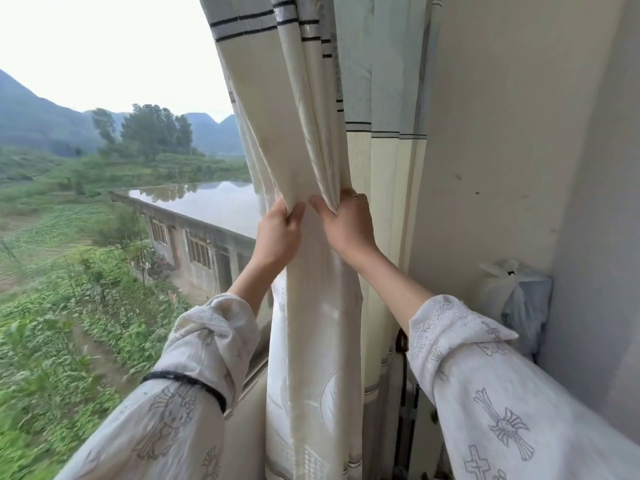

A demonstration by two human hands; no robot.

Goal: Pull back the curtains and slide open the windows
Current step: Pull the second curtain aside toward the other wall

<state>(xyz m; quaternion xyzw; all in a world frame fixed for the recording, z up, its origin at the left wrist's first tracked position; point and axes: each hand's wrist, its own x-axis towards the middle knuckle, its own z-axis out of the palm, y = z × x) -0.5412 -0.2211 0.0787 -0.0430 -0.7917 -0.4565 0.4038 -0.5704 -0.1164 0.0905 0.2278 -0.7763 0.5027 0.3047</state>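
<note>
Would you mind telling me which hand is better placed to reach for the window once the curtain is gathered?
Probably the left hand: it grips the curtain on the window side, while the right hand is nearer the wall.

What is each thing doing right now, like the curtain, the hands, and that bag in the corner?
Curtain: bunched together, pulled to the right side of the window.
Left hand: gripping the curtain folds.
Right hand: gripping the curtain folds, beside the left hand.
Window: uncovered; whether it is slid open cannot be told.
Plastic bag: tied shut, sitting in the corner.
</note>
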